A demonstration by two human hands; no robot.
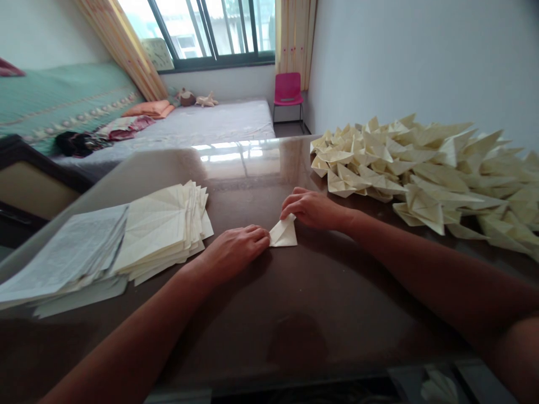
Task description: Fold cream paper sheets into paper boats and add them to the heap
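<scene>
A small folded piece of cream paper [285,234] lies on the brown tabletop between my two hands. My left hand [242,245] rests on the table with its fingers together, pressing the paper's left corner. At the paper's upper corner, my right hand [310,209] has its fingers curled, with thumb and fingertips closed on the edge. Left of my left hand is a stack of creased cream sheets [155,224], overlapping a pile of grey printed pages [63,252]. To the right of my right hand is a large heap of pointed folded paper pieces [421,168].
The glossy brown table [252,314] reflects the window. Behind its far edge stand a bed [236,120] and a pink chair [288,90]. A dark chair back [33,179] is near the table's left edge. A white wall [421,62] runs along the right.
</scene>
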